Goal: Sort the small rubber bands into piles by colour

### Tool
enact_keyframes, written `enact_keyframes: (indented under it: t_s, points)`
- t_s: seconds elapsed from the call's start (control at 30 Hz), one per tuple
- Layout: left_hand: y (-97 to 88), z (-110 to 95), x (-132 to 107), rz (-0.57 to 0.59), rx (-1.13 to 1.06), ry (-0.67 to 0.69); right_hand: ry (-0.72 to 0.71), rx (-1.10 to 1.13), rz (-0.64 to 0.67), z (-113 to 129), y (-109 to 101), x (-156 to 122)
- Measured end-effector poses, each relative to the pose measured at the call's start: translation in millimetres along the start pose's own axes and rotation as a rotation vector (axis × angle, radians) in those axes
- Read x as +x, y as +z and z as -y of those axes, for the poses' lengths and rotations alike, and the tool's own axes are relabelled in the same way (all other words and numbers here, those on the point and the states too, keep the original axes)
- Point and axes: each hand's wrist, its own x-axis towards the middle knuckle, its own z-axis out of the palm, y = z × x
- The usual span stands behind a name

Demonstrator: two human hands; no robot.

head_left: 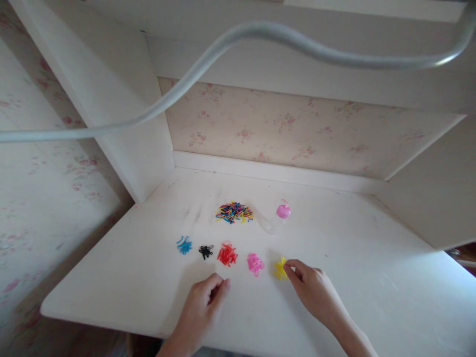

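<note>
Small rubber bands lie on a white desk in colour groups: blue rubber bands (184,245), black rubber bands (206,252), red rubber bands (227,253), pink rubber bands (255,264) and yellow rubber bands (280,268). My right hand (308,285) pinches at the right edge of the yellow group; its fingertips seem to have a yellow band between them. Below the red group, my left hand (204,302) is closed, thumb against the curled fingers. Whatever it may hold is hidden. Farther back sits a mixed heap of rubber bands (234,212).
Right of the heap, a clear container (268,226) lies near a pink round piece (283,211). The desk (357,287) is bounded by a back ledge and side panels. A pale cable (256,30) crosses the upper view.
</note>
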Motion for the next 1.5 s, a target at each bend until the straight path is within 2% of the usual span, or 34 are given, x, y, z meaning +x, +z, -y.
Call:
enact_keyframes:
  t_s: [0.13,0.27,0.4,0.53,0.73,0.9,1.07,1.2,1.27,1.37,1.5]
  points:
    - [-3.5,-6,4,-0.004,0.067,0.022,0.036,-0.042,0.006,-3,-2,-4]
    - [-19.6,-16,15,-0.035,0.219,0.09,0.036,0.001,-0.04,-8,-6,-7]
    - [-41.7,-25,42,-0.092,0.461,0.135,0.043,0.136,-0.154,-20,0,-13]
    - [-57.0,-29,79,-0.091,0.704,0.094,0.142,0.303,-0.202,-31,17,-21]
    - [-55.1,-25,123,-0.134,0.85,0.015,0.191,0.45,-0.242,-36,27,-31]
    - [-46.9,-21,142,-0.158,0.905,-0.013,0.189,0.484,-0.227,-37,27,-30]
    - [-51.5,-24,142,-0.179,0.924,-0.041,0.184,0.51,-0.26,-41,28,-31]
    - [-59.2,-36,130,-0.218,0.941,-0.055,0.182,0.538,-0.281,-39,27,-33]
    - [-57.1,-45,121,-0.232,0.946,-0.043,0.187,0.528,-0.288,-37,27,-34]
    - [-40.0,-61,105,-0.216,0.909,0.034,0.181,0.512,-0.292,-35,28,-35]
    - [2.2,-80,79,-0.111,0.829,0.158,0.186,0.529,-0.315,-36,29,-37]
